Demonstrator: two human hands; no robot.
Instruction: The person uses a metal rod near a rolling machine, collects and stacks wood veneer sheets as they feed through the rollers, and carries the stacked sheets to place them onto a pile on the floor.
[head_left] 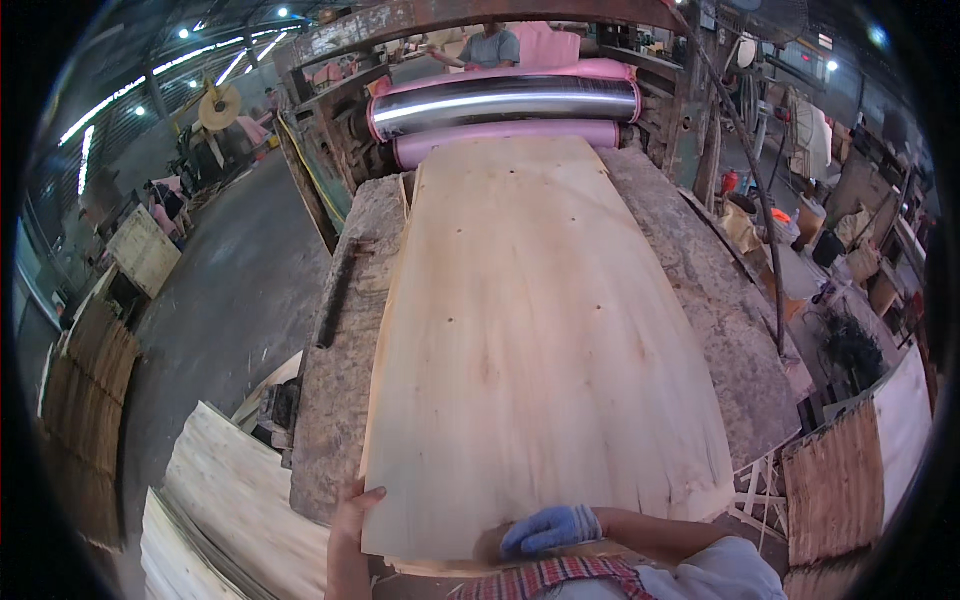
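Observation:
A long pale wood veneer sheet (530,380) with small dark knots lies on the machine's infeed table, its far end at the rollers. My bare left hand (352,512) grips its near left corner, thumb on top and the other fingers mostly hidden along the side. My right hand (552,529), in a blue knit glove, lies on the sheet close to its near edge, fingers stretched toward the left. Another pale edge shows under the sheet at its left side and front. Beyond it stand a shiny metal roller (510,103) and a pink-coated lower roller (505,142).
Stacks of veneer stand at the lower left (225,480) and lower right (835,485). Another person (490,48) is behind the rollers. A slanting metal rod (765,210) runs along the right. Grey floor (225,290) stretches along the left.

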